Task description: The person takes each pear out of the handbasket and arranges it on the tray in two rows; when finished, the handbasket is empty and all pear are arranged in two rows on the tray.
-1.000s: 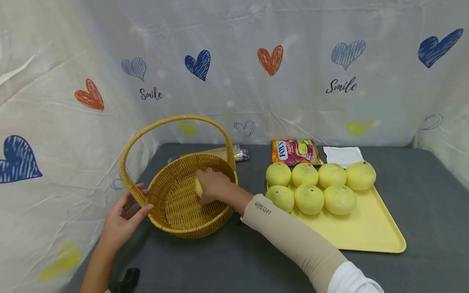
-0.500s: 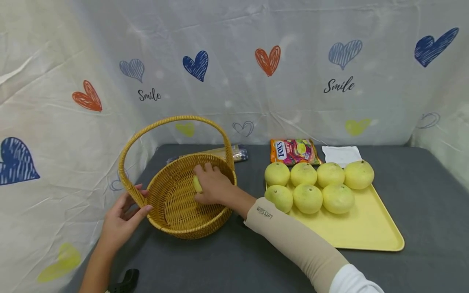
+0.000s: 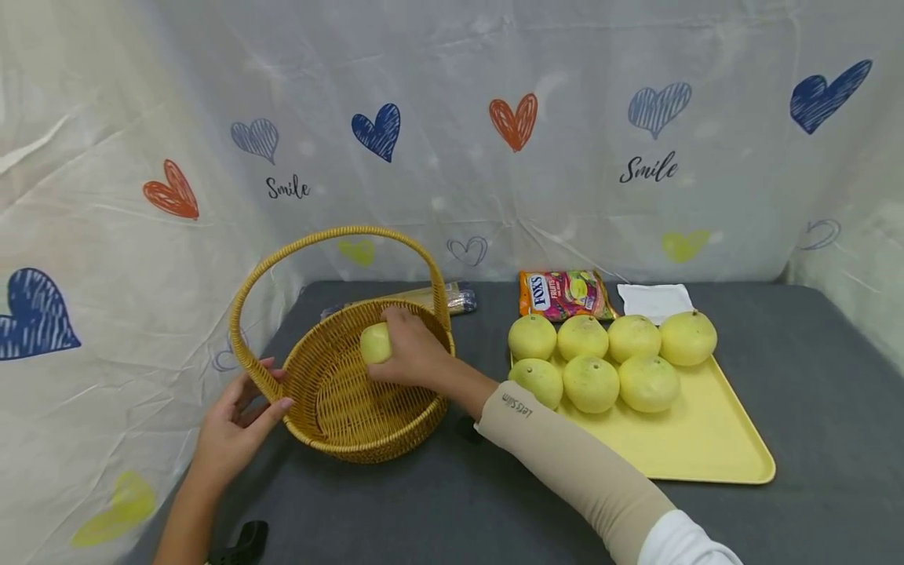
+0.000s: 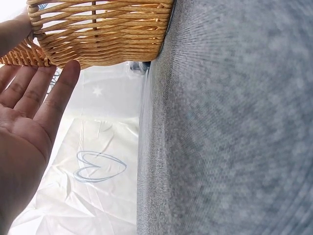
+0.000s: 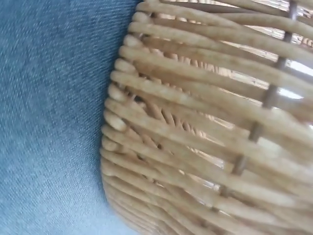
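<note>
A yellow wicker basket (image 3: 353, 400) with a tall arched handle stands on the left part of the table. My left hand (image 3: 229, 428) holds its left side at the handle's base, thumb and fingers on the rim; fingers (image 4: 61, 93) touch the weave in the left wrist view. Inside the basket opening, my right hand (image 3: 413, 351) grips a pale yellow-green round fruit (image 3: 375, 344), partly hidden by that hand. I cannot tell whether the fruit touches the basket floor. Only the outer wicker wall (image 5: 195, 122) and cloth fill the right wrist view; the right hand is hidden there.
A yellow tray (image 3: 713, 447) with several similar fruits (image 3: 591, 383) lies right. Behind it are a Fox's candy bag (image 3: 565, 295) and a folded white tissue (image 3: 654, 301). A long wrapped bundle (image 3: 459, 300) lies behind the basket on the grey cloth (image 3: 424, 510).
The right hand has turned and lifted slightly inside the basket, so more of the fruit in it shows. The left hand and basket stay about where they were.
</note>
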